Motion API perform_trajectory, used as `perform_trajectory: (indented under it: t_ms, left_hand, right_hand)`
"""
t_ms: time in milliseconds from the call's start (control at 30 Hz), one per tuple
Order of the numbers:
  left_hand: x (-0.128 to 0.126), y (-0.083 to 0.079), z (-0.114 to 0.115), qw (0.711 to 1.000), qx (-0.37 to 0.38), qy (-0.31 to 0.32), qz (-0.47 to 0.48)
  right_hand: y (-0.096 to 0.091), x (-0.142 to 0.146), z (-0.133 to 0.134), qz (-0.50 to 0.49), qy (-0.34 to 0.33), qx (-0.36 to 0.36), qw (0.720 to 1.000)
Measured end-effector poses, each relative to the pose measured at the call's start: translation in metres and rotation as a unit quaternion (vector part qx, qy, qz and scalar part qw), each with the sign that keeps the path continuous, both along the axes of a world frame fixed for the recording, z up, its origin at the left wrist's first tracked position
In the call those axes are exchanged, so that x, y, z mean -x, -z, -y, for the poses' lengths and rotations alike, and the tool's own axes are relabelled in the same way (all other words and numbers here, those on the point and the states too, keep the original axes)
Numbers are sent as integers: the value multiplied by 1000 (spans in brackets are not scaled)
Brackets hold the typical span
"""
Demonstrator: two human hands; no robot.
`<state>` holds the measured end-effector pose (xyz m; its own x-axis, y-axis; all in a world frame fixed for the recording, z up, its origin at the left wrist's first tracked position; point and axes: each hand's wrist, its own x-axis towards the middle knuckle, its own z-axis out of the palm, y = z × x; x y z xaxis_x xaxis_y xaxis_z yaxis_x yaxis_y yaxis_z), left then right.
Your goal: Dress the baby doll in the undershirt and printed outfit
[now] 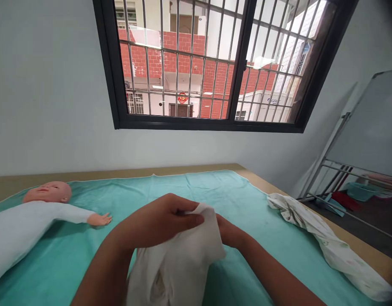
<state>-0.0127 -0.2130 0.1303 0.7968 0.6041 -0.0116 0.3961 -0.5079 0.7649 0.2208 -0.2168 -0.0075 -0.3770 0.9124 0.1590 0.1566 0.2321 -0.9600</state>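
A white cloth garment [196,250] hangs in front of me, its lower part cut off by the bottom of the view. My left hand [167,219] pinches its upper edge between thumb and fingers. On the other side of the cloth, my right hand [228,231] is closed against it, with its fingertips hidden behind the fabric. To the left lies a baby doll [49,192] on its back, in a white long-sleeved outfit, one arm stretched toward my left forearm. The doll's lower body runs out of view.
A teal sheet [138,193] covers the wooden table [256,176]. Along the right edge lies a crumpled, patterned white cloth [329,242]. Behind the table stands a wall with a barred window [196,123]. At right are a whiteboard stand [320,170] and a teal basin [361,191].
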Motion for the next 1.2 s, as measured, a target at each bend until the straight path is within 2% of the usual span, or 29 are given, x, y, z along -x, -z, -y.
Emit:
perform_trajectory:
  t_ms: [67,100,167,233,333,400,500,600,667,733,767,833,900,967,1033,1100,1167,1200]
  left_hand:
    - [0,5,-4,997,-45,-44,-31]
    - [1,9,-8,994,-67,-68,-49]
    - [8,16,-17,984,-107,-107,-92]
    - [18,24,-27,968,-139,-149,-147]
    - [32,31,-43,936,-173,-221,-215]
    - [37,32,-51,916,-196,-270,-222]
    - [37,27,-56,878,-233,-371,-193]
    - [33,19,-53,847,-257,-443,-143]
    - [31,15,-49,849,-256,-453,-94]
    - [31,12,-45,856,-240,-457,-35]
    - [32,11,-44,858,-230,-460,-9]
    - [34,9,-42,864,-212,-456,13]
    - [38,7,-39,888,-188,-420,7]
    - [43,3,-34,918,-147,-368,6]
    - [51,-3,-27,936,-87,-342,25]
    - [60,-7,-24,939,-32,-338,53]
    - [69,-6,-29,931,-29,-357,63]
    - [72,-3,-35,922,-54,-380,52]
  right_hand:
    - [-6,0,5,-15,-55,41,998]
    - [-7,-2,5,-26,-50,50,997]
    - [-9,-8,2,-61,23,25,998]
    - [-11,-18,-3,-85,109,-38,990]
    - [-14,-35,-9,-45,213,-138,966]
    - [-15,-42,-10,-9,295,-193,936]
    - [-14,-43,-6,17,415,-257,872]
    - [-18,-41,0,70,481,-324,812]
    - [-22,-42,3,92,502,-374,775]
    - [-24,-45,4,78,510,-397,759]
    - [-24,-47,3,63,510,-383,768]
    - [-22,-49,0,42,503,-298,811]
    - [-19,-48,-3,46,479,-186,857]
    - [-20,-46,-4,59,456,-126,879]
    - [-28,-42,-3,49,440,-126,887]
    - [-41,-40,-3,35,422,-139,895]
    - [-55,-39,-9,48,388,-130,911]
    - [-61,-39,-16,69,366,-118,920]
